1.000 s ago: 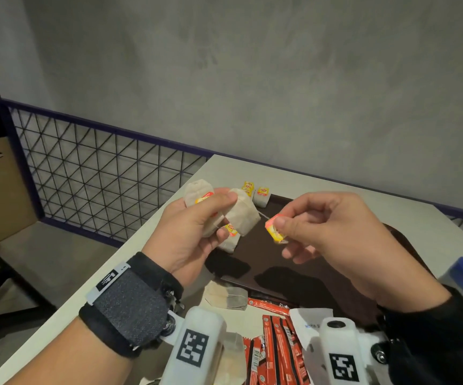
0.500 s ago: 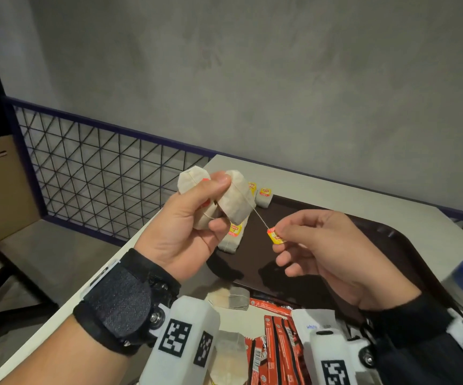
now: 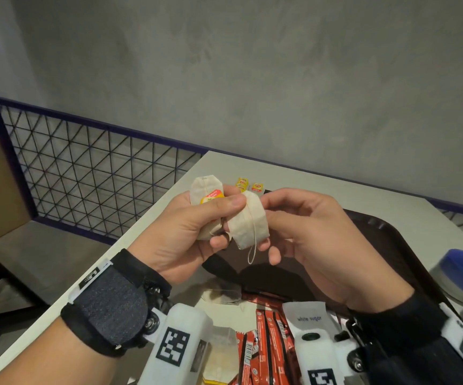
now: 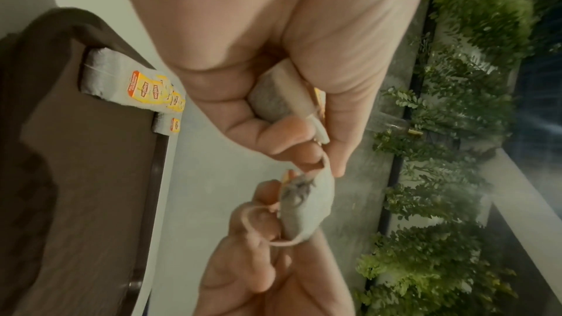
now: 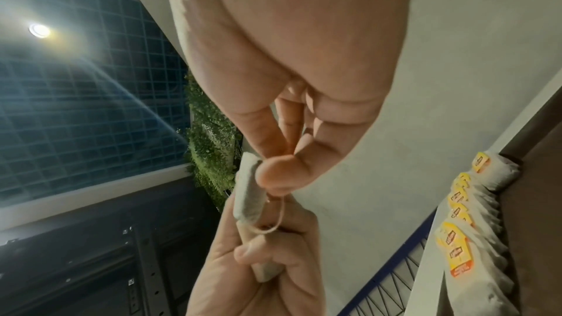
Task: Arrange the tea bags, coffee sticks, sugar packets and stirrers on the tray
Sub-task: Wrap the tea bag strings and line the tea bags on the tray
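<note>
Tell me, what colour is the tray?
The tray is dark brown; the head view shows it best.

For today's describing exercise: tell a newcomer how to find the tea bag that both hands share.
Start at the dark brown plastic tray on the pale table, then look above its near left corner where the left hand and right hand meet. The beige paper tea bag between them is the one with a loose string looped below, unlike its tagged neighbour.

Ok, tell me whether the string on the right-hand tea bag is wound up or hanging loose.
Partly wound: the string runs down across the tea bag, a small loop dangling below, between right hand and left hand.
</note>
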Action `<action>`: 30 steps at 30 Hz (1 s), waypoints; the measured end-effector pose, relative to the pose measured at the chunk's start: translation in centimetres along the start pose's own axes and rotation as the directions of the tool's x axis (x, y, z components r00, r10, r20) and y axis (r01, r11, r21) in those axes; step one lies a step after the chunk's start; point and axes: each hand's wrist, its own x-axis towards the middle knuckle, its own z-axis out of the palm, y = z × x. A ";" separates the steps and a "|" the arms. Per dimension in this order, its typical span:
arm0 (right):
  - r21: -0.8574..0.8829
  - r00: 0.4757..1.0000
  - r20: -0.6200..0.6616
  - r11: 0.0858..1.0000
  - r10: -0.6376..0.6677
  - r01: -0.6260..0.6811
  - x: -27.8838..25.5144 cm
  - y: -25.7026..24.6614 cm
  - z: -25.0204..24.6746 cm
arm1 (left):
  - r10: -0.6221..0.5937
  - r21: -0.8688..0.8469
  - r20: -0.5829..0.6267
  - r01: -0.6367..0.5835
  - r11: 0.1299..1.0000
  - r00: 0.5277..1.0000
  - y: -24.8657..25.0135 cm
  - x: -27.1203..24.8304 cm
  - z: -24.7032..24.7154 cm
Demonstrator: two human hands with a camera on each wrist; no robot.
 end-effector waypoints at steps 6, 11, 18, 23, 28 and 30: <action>-0.022 0.998 0.052 0.999 -0.029 0.030 -0.2 -0.4 -0.1 | 0.033 0.082 -0.042 -0.029 0.996 0.999 -0.4 0.5 -0.6; -0.046 0.995 -0.039 0.995 -0.095 0.093 0.1 0.2 -0.3 | 0.043 0.055 -0.069 -0.040 0.998 0.997 -0.3 0.4 -0.1; -0.060 0.971 -0.153 0.983 -0.182 0.175 0.1 0.3 -0.2 | 0.050 0.080 -0.083 -0.043 0.996 0.995 -0.4 0.3 0.0; -0.161 0.950 -0.160 0.957 -0.268 0.243 0.0 0.3 -0.1 | 0.030 0.216 -0.054 -0.017 0.976 0.998 -1.1 0.3 -0.1; -0.177 0.939 -0.190 0.950 -0.288 0.256 0.1 -0.2 -0.6 | 0.023 0.145 -0.110 -0.007 0.989 0.994 -1.0 0.5 -0.3; -0.159 0.932 -0.211 0.951 -0.295 0.265 0.3 -0.5 -0.9 | 0.011 0.154 -0.094 0.003 0.988 0.995 -0.8 0.4 -0.3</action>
